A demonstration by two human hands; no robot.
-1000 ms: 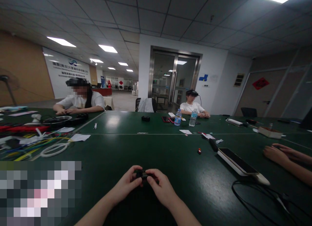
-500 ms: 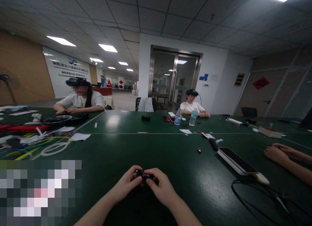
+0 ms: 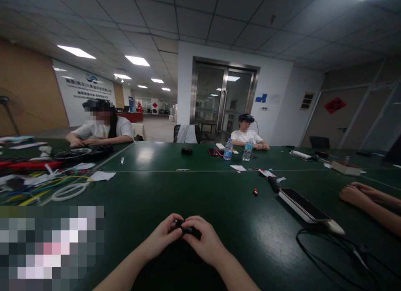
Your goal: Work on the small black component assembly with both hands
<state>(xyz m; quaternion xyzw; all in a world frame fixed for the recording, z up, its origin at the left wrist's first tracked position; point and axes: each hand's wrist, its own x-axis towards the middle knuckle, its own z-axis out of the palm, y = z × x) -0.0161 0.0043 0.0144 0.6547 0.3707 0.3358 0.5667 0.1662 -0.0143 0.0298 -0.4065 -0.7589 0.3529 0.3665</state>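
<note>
Low in the middle of the head view, a small black object (image 3: 188, 230) is held between my two hands, just above the dark green table (image 3: 140, 207). My left hand (image 3: 166, 233) pinches its left end with thumb and fingers. Around its right part, the thumb and fingers of my right hand (image 3: 202, 236) are closed. The fingertips of both hands nearly meet and cover much of the object, so its exact shape is hard to make out.
A small red item (image 3: 255, 192) lies ahead to the right, near a white device with a dark screen (image 3: 303, 205) and black cables (image 3: 316, 255). Another person's hands (image 3: 360, 195) rest at far right. Coloured wires (image 3: 69, 190) and papers lie left. Two bottles (image 3: 228, 149) stand farther back.
My right thumb and fingers have shifted slightly left along the black object, closer to my left fingertips. My left hand keeps its pinch.
</note>
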